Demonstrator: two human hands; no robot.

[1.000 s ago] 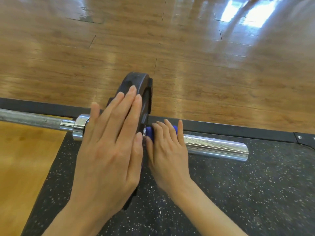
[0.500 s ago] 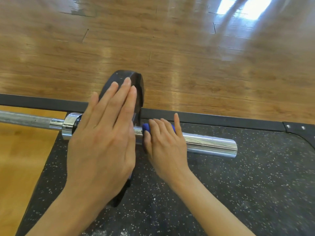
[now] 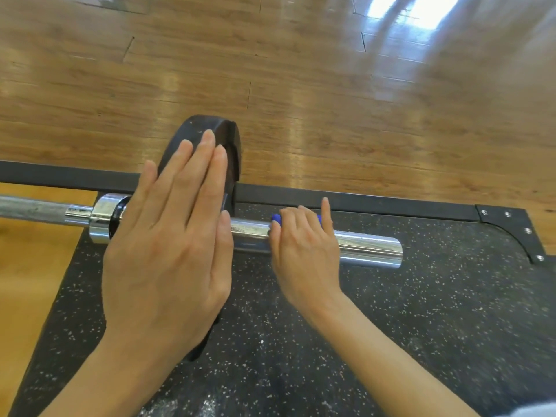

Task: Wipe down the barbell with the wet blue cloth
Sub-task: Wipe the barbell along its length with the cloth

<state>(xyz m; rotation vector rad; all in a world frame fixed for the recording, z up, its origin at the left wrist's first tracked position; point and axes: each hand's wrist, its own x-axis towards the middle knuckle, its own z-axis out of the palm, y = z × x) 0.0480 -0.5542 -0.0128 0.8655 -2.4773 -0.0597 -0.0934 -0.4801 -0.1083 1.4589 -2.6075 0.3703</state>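
Head view: barbell (image 3: 367, 245) lies across speckled black mat (image 3: 436, 311)
Left hand (image 3: 168, 251): fingers straight, flat on black plate (image 3: 228, 136)
Right hand (image 3: 304, 251): curled round blue cloth (image 3: 276, 219), on chrome sleeve
Containers: can't see any

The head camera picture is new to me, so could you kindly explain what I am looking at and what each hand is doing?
There is no machine here: a person wears a camera on the head, looking forward and down at their own two bare hands. A barbell lies on a speckled black rubber mat beside a wooden floor. The left hand rests flat, fingers straight, against a black weight plate mounted on the bar. The right hand curls over the shiny end sleeve, gripping a blue cloth around it; only small bits of the cloth peek out beside the fingers. A black metal frame edges the mat.
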